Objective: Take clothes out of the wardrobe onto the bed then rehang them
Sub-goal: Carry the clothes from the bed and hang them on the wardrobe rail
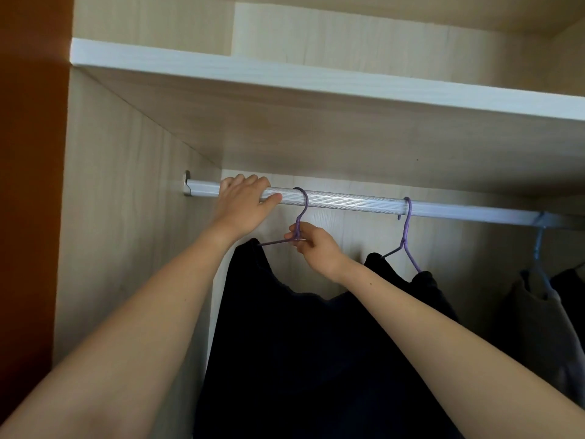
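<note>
I am curling the fingers of my left hand [245, 205] over the wardrobe rail [348, 202], while my right hand [315, 248] is pinching the neck of the purple hanger [300, 204]. Its hook is sitting over the rail, with a black garment [285, 337] hanging below. A second purple hanger [406, 236] and a blue-grey hanger [538, 248] are carrying clothes further right. I am judging this as either early unloading or late rehanging; I cannot tell which.

One rail [348, 202] runs under one white shelf [285, 77]. Three hangers hook over it: a left purple hanger [302, 201], a right purple hanger [406, 231] and a blue-grey hanger [538, 245]. Four garments hang: a large black garment [300, 359], a second black garment [424, 285], a grey garment [535, 321] and a dark garment [569, 282] at the edge. Two hands show: left hand [243, 205], right hand [316, 248].
</note>
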`<control>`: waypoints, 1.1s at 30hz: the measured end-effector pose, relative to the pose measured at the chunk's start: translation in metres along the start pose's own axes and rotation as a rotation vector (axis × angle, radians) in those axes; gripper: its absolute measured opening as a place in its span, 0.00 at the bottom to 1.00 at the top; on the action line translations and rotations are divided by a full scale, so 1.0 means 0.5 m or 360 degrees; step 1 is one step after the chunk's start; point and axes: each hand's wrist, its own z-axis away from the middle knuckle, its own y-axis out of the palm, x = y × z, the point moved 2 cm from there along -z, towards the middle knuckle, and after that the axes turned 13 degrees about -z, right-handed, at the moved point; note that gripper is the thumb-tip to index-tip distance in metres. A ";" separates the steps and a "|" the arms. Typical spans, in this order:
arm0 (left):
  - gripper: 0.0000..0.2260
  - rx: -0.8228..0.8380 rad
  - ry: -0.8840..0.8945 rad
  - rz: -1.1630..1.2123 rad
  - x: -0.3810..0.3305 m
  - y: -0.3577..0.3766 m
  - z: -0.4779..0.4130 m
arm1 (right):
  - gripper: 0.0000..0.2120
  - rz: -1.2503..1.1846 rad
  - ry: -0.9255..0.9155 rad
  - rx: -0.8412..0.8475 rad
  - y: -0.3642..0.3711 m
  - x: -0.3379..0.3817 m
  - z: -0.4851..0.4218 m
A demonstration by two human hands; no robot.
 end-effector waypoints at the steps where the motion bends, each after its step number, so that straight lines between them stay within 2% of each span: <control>1: 0.15 -0.0002 0.0002 0.0003 0.000 -0.001 0.000 | 0.19 -0.0020 -0.0006 0.0014 -0.005 -0.003 -0.001; 5: 0.15 -0.0017 0.0009 0.0007 -0.001 0.000 0.000 | 0.19 -0.0066 -0.0050 0.0054 -0.008 0.002 0.000; 8: 0.14 -0.0030 0.0018 0.0014 0.000 0.001 -0.001 | 0.17 0.0039 -0.0077 0.0096 -0.017 0.016 0.013; 10: 0.14 -0.0033 0.0016 0.0018 0.001 0.002 0.000 | 0.14 0.0170 -0.0104 -0.0023 -0.049 0.027 0.026; 14: 0.14 -0.0078 0.0035 0.0008 0.002 0.007 0.001 | 0.14 0.0768 -0.0246 -0.0673 -0.167 0.057 0.089; 16: 0.14 -0.0094 0.0025 0.0010 0.000 0.009 0.001 | 0.18 0.1259 -0.0087 -0.0755 -0.214 0.065 0.130; 17: 0.14 -0.0095 0.0024 0.0010 -0.001 0.009 0.000 | 0.16 0.1459 0.0078 -0.0711 -0.230 0.062 0.148; 18: 0.14 -0.0097 0.0027 0.0006 -0.002 0.009 0.000 | 0.10 0.1511 0.0232 -0.0661 -0.244 0.056 0.165; 19: 0.14 -0.0099 0.0029 0.0000 -0.003 0.009 0.000 | 0.03 0.1453 0.0361 -0.0627 -0.257 0.045 0.178; 21: 0.13 -0.0101 0.0032 -0.0013 -0.002 0.008 0.000 | 0.08 0.1232 0.0432 -0.0619 -0.281 0.014 0.196; 24: 0.13 -0.0087 0.0040 -0.0003 -0.001 0.008 0.003 | 0.16 0.0909 0.0302 -0.0679 -0.318 -0.029 0.201; 28: 0.13 -0.0080 0.0032 -0.0017 -0.002 0.008 0.001 | 0.22 0.0413 0.0253 -0.0702 -0.355 -0.057 0.198; 33: 0.14 -0.0098 0.0034 -0.0044 0.001 0.014 0.001 | 0.23 0.0320 0.0229 -0.0632 -0.387 -0.088 0.176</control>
